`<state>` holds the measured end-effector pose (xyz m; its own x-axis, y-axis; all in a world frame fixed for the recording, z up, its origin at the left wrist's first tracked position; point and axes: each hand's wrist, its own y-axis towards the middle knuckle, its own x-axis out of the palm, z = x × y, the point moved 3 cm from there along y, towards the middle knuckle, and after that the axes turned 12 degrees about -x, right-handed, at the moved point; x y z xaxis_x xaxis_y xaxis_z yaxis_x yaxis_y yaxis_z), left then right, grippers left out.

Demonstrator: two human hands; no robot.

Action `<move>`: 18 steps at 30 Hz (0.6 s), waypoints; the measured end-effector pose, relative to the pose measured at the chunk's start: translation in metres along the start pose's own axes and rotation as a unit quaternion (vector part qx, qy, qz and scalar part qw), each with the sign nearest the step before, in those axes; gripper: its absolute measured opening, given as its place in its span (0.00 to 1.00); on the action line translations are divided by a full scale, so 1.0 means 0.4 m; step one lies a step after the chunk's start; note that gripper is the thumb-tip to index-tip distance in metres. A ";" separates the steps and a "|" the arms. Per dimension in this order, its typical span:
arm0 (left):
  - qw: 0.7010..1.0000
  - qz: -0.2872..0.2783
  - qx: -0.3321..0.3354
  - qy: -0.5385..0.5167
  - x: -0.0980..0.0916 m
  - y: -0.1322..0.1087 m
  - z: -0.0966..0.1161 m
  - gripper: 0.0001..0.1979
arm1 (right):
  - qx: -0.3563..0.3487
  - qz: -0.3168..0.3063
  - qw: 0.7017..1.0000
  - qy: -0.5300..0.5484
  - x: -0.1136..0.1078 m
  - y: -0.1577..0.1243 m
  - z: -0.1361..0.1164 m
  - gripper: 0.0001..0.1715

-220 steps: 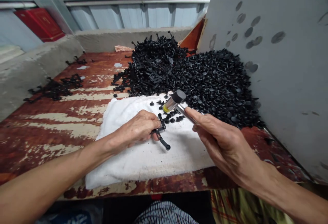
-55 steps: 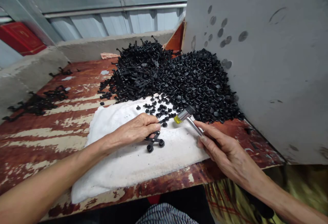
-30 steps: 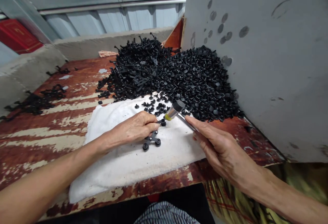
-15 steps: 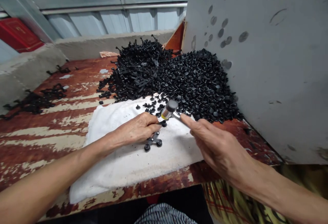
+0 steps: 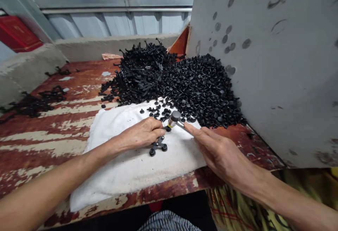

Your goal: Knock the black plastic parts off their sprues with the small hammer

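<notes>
At the left of the frame, loose black parts (image 5: 31,102) lie on the worn red table (image 5: 52,125). At centre, the left hand (image 5: 142,136) rests knuckles-up on the white cloth (image 5: 126,174), fingers curled down and pressing the cross-shaped black plastic piece (image 5: 157,145) flat. Just right of it, the small mallet (image 5: 174,116) has its head down at the left fingertips. The right hand (image 5: 219,153) is closed on the mallet's metal handle, index finger laid along it. The step in hand appears to be tapping a stud into the piece. A further strike calls for fingertips clear of the head. The pile of black studs (image 5: 206,86) lies behind, against the grey board (image 5: 277,83).
</notes>
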<state>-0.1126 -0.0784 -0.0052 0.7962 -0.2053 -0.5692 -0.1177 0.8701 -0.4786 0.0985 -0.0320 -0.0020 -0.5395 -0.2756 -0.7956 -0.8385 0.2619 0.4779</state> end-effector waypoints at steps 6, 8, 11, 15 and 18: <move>0.974 -0.034 -0.036 -0.220 -0.074 -0.041 -0.047 0.17 | 0.252 0.125 0.905 0.320 0.016 -0.001 0.013 0.23; 0.955 -0.040 -0.048 -0.291 -0.097 -0.060 -0.070 0.18 | 0.315 0.114 0.832 0.443 0.043 -0.003 0.004 0.27; 0.927 -0.042 -0.055 -0.369 -0.117 -0.082 -0.101 0.15 | 0.363 0.124 0.764 0.519 0.070 -0.007 0.000 0.32; 0.894 -0.048 -0.061 -0.442 -0.126 -0.091 -0.127 0.06 | 0.388 0.136 0.747 0.523 0.080 -0.005 0.009 0.36; 0.862 -0.083 -0.077 -0.495 -0.127 -0.088 -0.136 0.04 | 0.403 0.133 0.749 0.508 0.082 -0.005 0.011 0.37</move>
<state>-0.1813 -0.1231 0.0040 0.9171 0.2276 0.3273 0.0295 0.7800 -0.6251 0.0830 -0.0375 -0.0308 -0.8028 -0.5689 0.1788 -0.5928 0.7936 -0.1368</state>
